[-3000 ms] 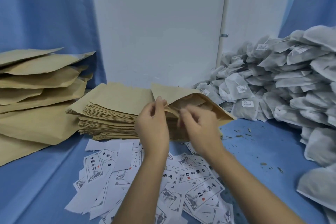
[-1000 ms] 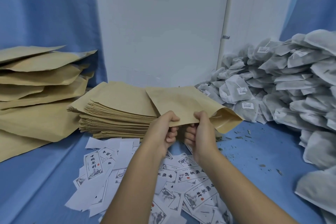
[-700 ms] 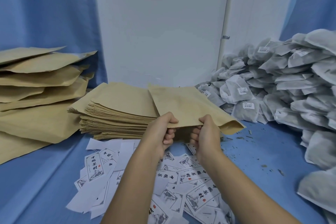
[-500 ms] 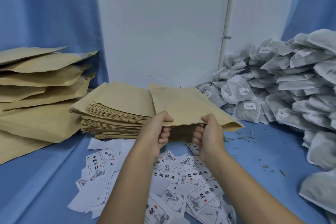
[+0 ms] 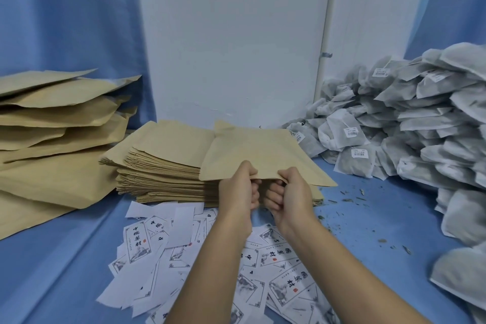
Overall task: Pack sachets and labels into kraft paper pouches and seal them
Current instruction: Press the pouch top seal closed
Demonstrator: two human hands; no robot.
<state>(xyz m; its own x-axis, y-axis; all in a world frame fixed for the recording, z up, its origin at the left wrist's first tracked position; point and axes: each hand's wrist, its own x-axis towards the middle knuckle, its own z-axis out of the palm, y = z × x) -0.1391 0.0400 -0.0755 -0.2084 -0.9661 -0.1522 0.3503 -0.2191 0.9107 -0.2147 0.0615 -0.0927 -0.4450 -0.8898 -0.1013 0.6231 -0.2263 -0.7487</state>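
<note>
- Head view: the left hand [image 5: 238, 188] and the right hand [image 5: 290, 193] both pinch the near edge of one kraft pouch [image 5: 259, 151], thumbs on top, fingers curled below
- The pouch stretches away from both hands toward the far edge of the table [image 5: 65, 271], above the pouch stack [image 5: 163, 163]
- Sachets [image 5: 410, 134] lie by the right edge, nearer the right hand; labels [image 5: 181, 250] lie at the near edge

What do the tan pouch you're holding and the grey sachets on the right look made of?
Tan flat paper pouch: matte kraft paper, by its dull brown face and soft creases. Pile of grey sachets: probably thin non-woven or filter fabric; fuzzy, slightly translucent, dark contents showing through.
</note>
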